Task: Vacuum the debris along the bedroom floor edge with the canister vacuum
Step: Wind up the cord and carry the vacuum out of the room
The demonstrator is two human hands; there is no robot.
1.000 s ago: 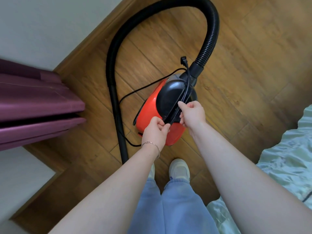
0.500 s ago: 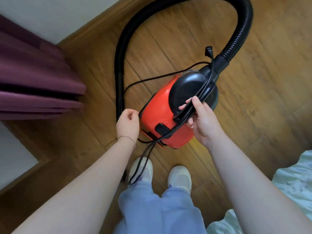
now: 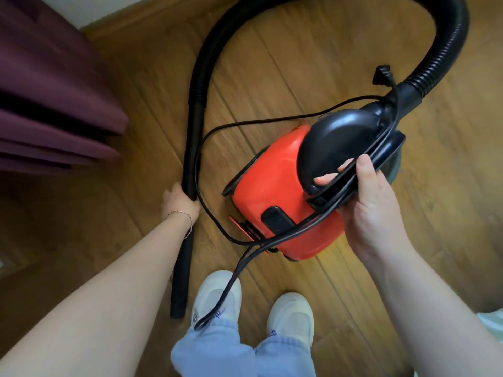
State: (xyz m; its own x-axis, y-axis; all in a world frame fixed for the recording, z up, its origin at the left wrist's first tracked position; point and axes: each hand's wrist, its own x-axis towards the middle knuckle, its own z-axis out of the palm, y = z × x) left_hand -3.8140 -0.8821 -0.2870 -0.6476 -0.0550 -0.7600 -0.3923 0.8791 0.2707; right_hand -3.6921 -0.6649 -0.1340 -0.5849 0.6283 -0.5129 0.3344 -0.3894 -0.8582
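Note:
A red canister vacuum (image 3: 275,191) with a black lid sits over the wooden floor in front of me. My right hand (image 3: 370,205) is shut on its black handle, pinching the power cord (image 3: 217,137) against it. A loop of cord hangs down to my left shoe; the plug (image 3: 382,76) sticks up near the hose joint. The black ribbed hose (image 3: 441,47) arches over the top and comes down on the left into a rigid wand (image 3: 181,273). My left hand (image 3: 178,204) is wrapped around the wand where hose meets tube.
Purple curtains (image 3: 51,104) hang at the left by the white wall and wooden skirting (image 3: 122,25). My two white shoes (image 3: 288,317) stand just below the vacuum. A pale green bedspread corner (image 3: 492,319) shows at the right edge.
My left hand has left the cord beside the canister and moved left onto the wand. The right hand keeps the handle and cord; the vacuum now looks closer and further right.

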